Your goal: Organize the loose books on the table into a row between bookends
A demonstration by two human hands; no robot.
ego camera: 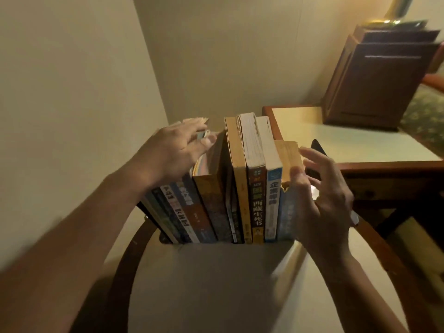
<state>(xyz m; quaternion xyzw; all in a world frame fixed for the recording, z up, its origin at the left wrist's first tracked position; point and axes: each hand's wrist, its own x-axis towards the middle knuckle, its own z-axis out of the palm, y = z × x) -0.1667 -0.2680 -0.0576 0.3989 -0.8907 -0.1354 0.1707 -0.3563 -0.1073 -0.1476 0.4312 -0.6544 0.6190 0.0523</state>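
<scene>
The row of books (240,188) stands on its lower edges at the far side of the round table (192,284), spines toward the camera. The step in hand looks like closing the row up. The left hand (173,150) lies over the tops of the leaning books (182,207) at the row's left end. Its fingers are stretched out and spread, touching the top edges and gripping nothing, though blur hides their tips. The right hand (324,193) is at the row's right end, fingers spread and only slightly bent. Its thumb is against the short yellowed book (287,159), and it has hold of nothing I can make out. The black bookend (318,149) rises just behind those fingers, beside the short book. A dark plate (147,213) at the row's left foot is probably the other bookend. The middle books (254,164) stand upright, while the left group tilts away from them and leaves a wedge-shaped gap. To do this well, tip the leaning group upright with the flat left palm. Meanwhile, steady the right end so nothing topples. Then slide the bookend in until it touches the last cover. Push low, near the table, or the short book may buckle.
</scene>
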